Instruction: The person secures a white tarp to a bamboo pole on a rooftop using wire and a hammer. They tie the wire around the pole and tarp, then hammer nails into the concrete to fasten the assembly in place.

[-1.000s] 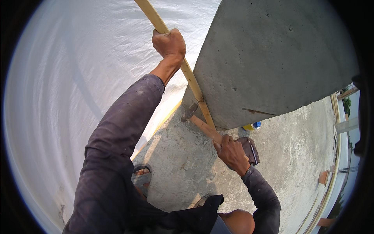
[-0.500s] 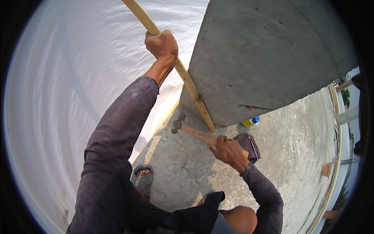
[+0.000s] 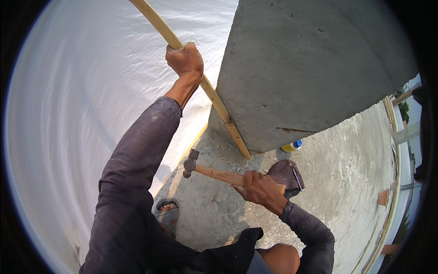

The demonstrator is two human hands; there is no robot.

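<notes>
Your left hand [image 3: 185, 60] has its fingers clamped round the strip [image 3: 215, 99], which slants alongside the left side of the column [image 3: 315, 68] to its lower corner. Your right hand's [image 3: 262, 189] fingers grip the hammer [image 3: 219, 174], nearer you than the column; a yellow-and-blue container [image 3: 290, 146] sits beside the column's base.

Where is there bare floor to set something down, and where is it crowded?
Bare concrete floor lies between the maroon bundle and the orange-brown block; a smaller patch shows below the hammer in the picture, right of the sandaled foot. It is crowded around the right hand, maroon bundle and yellow container.
</notes>
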